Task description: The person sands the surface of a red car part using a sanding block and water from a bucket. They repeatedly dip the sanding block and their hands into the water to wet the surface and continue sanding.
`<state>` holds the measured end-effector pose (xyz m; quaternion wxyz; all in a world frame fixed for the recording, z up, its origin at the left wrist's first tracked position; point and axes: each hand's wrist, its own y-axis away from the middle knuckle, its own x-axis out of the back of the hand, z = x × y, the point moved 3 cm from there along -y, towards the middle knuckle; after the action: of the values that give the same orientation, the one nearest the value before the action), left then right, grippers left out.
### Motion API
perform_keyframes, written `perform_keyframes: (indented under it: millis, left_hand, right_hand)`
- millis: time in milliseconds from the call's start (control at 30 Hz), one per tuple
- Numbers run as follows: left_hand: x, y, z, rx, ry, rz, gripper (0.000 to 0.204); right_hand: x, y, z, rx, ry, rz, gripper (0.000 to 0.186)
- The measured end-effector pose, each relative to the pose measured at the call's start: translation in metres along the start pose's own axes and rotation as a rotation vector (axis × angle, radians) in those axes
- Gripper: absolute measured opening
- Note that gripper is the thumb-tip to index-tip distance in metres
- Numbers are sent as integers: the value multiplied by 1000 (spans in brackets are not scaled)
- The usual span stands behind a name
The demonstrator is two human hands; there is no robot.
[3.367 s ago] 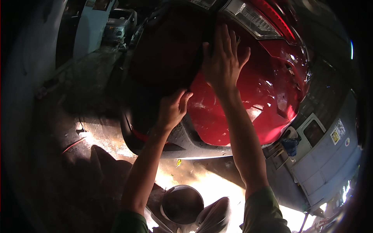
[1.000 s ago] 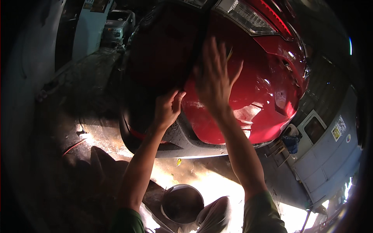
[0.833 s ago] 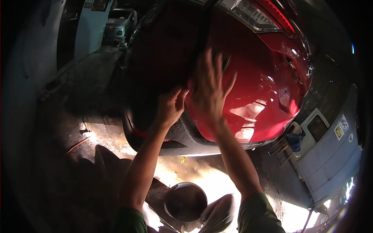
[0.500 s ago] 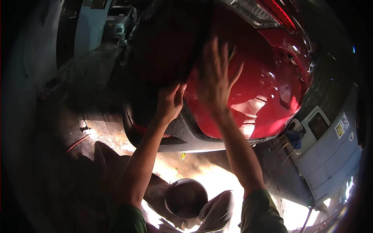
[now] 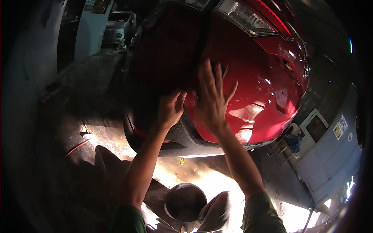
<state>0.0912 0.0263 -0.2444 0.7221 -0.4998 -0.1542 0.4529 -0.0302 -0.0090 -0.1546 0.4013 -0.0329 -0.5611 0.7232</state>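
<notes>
A glossy red car bumper (image 5: 248,85) fills the middle, with a clear-and-red tail light (image 5: 248,19) above it and a dark grey lower trim (image 5: 194,138) below. My right hand (image 5: 213,101) is against or just over the red panel, fingers stretched and spread, holding nothing visible. Left of it, at the border between the red panel and a deeply shaded area, my left hand (image 5: 171,108) is closed, its thumb and bent fingers near the panel edge. Whatever it pinches, if anything, is lost in shadow.
A dark round bucket (image 5: 185,202) stands on the floor near my knee (image 5: 217,207). On the right are a wooden stool (image 5: 283,149) with blue cloth and a pale vehicle panel (image 5: 330,155). A red cable (image 5: 77,146) lies left. Another vehicle (image 5: 118,27) stands far back.
My right hand has slid down the red panel, and its fingers show more sharply. The left hand keeps its closed pose by the edge. The whole view has shifted slightly.
</notes>
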Motion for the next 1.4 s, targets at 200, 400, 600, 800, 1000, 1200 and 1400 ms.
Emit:
perform_keyframes:
  millis: [200,400,600,800,1000,1200,1400]
  left_hand:
    - [-3,-3,9,-34,-58,-14,21]
    - [-3,5,-10,-13,-43,-19,14]
    - [1,2,-8,-70,-75,-18,16]
    - [-16,2,8,-62,-42,-14,18]
    - [1,0,-3,-48,7,27,22]
    - [-9,2,4,-8,-71,-39,23]
    - [0,1,-8,-45,15,4,23]
  right_hand:
    - [15,-60,11,-56,-47,273,67]
    - [11,-48,4,-33,27,162,68]
    - [6,-13,-6,-92,-40,168,66]
    - [19,-93,26,-50,71,179,76]
    - [3,17,-20,-16,-23,45,60]
    - [12,-62,-2,-73,21,177,74]
    - [1,-4,-3,-60,-20,56,80]
